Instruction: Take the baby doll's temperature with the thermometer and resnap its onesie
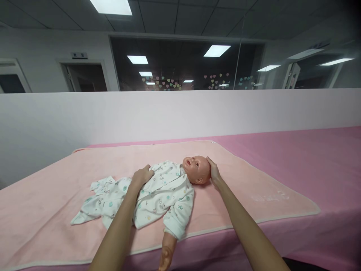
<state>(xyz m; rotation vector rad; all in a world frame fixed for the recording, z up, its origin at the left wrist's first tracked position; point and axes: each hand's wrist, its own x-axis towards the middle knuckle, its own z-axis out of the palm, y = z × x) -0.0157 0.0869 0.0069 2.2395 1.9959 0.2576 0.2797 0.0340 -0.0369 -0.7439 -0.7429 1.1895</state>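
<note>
A plastic baby doll [197,169] in a white romper printed with small pastel motifs [160,194] is laid on its back on a peach-coloured towelling blanket [254,188]. The blanket is spread over the pink-covered bench [324,158]. The doll lies near the middle of the blanket, with its head turned to the right and its legs to the left. One bare doll arm [167,252] is hung over the near edge of the bench.

The left hand [142,176] is placed knuckles up on the chest of the romper, with the fingers curled loosely. Whether any cloth is gripped under them cannot be told. The right hand [214,173] is held open and cupped against the crown of the doll's head, on its right side, with the fingers spread around the curve.

The romper's empty-looking legs are seen crumpled at the left. A plain white partition wall [169,113] is set along the far side of the bench.
</note>
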